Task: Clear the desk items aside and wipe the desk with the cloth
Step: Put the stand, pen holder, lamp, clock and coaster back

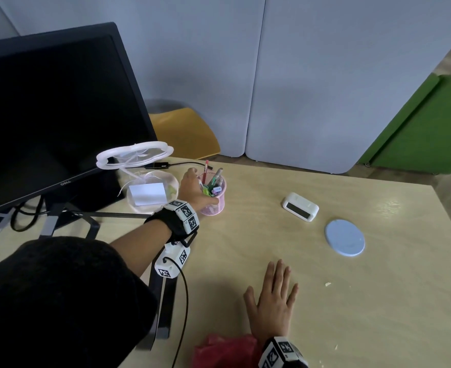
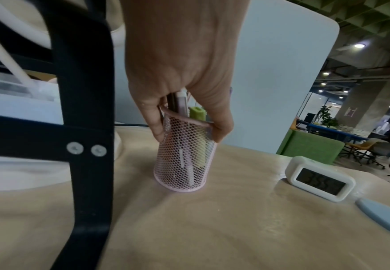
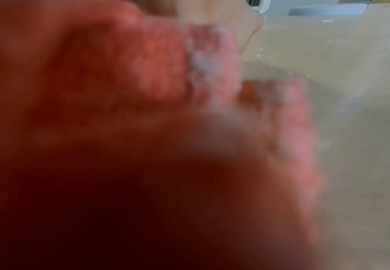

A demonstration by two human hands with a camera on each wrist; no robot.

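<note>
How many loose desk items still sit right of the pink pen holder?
2: a white digital clock mid-desk, and a blue round coaster beside it, nearer the right edge.

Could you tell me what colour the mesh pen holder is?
Pale pink; the pen holder shows best in the left wrist view.

My hands: two, left hand [image 1: 192, 188] and right hand [image 1: 273, 301]. Pen cup [image 1: 215, 201]: one, pink mesh; pens inside, several, exact count unclear. Clock [image 1: 300, 207]: one, white. Blue round disc [image 1: 344, 241]: one. Red cloth [image 1: 225, 351]: one, near edge. Monitor [image 1: 49, 112]: one, far left. White ring lamp [image 1: 134, 155]: one. Yellow chair [image 1: 184, 134]: one, beyond desk [image 1: 352, 301].
</note>
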